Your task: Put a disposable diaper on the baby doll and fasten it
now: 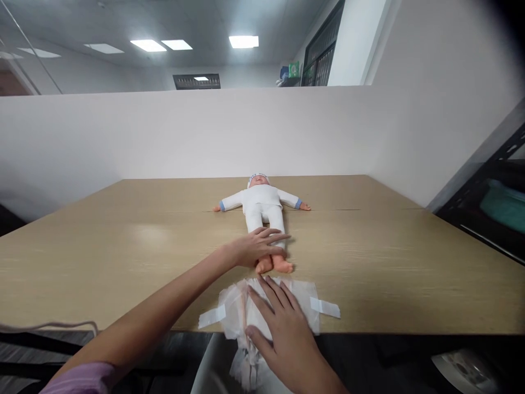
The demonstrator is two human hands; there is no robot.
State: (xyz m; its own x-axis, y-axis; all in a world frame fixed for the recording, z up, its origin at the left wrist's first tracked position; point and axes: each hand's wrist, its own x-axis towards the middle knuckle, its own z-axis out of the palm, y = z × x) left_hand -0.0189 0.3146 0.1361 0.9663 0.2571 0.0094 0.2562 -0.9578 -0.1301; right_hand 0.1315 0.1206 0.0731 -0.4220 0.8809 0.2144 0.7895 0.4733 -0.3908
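Observation:
A baby doll (262,196) in white clothes with blue cuffs and a white cap lies on its back, arms spread and feet toward me. Across its lower legs lies my left hand (260,246), fingers stretched out and slightly apart; whether it presses on them I cannot tell. Nearer me, an unfolded white diaper (233,306) lies at the table's front edge, its two side tabs (326,307) spread outward. My right hand (283,328) rests flat on the diaper with fingers extended, covering its middle. The diaper's near end hangs over the edge.
The wooden table (123,246) ends in front of a white partition wall (246,131). A pale cable (53,325) runs along its front left edge. At the right stands a black rack (492,191) holding a teal item. Something grey, perhaps a chair (209,366), is below the edge.

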